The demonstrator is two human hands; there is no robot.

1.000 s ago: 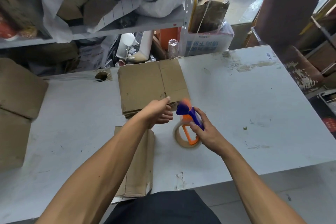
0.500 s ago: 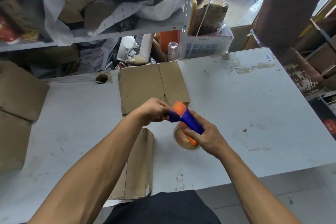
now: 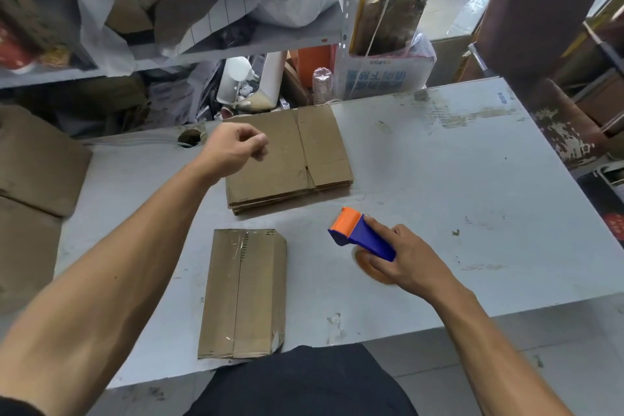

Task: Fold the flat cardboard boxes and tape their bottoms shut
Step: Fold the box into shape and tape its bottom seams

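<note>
A stack of flat cardboard boxes lies at the middle back of the grey table. A folded box with clear tape along its seam lies at the near edge, in front of me. My left hand hovers over the left edge of the flat stack, fingers curled, holding nothing that I can see. My right hand grips the blue handle of the tape dispenser, whose orange head points up and left. Its tape roll rests on the table under my fingers, to the right of the folded box.
Brown cardboard boxes stand off the table's left end. A cluttered metal shelf runs along the back, with a white printed box beside it. A brown chair stands at the far right. A cable hole sits near the table's back edge.
My left hand let go of the dispenser's head and swung up and left over the flat stack. My right hand moved the dispenser right and lowered it to the table.
</note>
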